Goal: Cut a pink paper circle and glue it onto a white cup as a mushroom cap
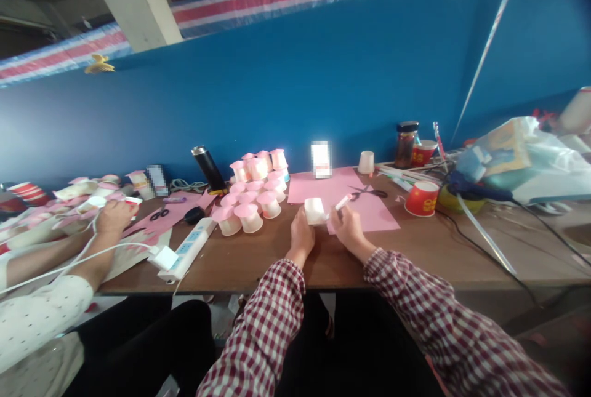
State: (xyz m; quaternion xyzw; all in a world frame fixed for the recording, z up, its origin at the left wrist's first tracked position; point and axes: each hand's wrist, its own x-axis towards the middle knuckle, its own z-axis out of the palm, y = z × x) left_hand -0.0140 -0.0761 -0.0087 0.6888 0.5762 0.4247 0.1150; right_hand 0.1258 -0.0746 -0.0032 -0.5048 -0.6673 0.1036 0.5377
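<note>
My left hand [302,236] is wrapped round a small white paper cup [314,211], held tilted just above the table. Close by on the right, my right hand [348,226] grips a white marker-like stick [343,202] with a pinkish end; its exact kind is too blurred to tell. The stick's lower end is near the cup, and whether they touch I cannot tell. Beneath and behind both hands lie pink paper sheets [378,215]. Black scissors [369,192] rest on this paper, beyond my right hand.
Several pink-topped paper cups [249,215] stand grouped left of my hands. Farther left are a power strip [189,249], a black flask [209,169] and a co-worker's hand [115,217]. A red cup [422,199], a jar [406,144] and cables stand or lie right.
</note>
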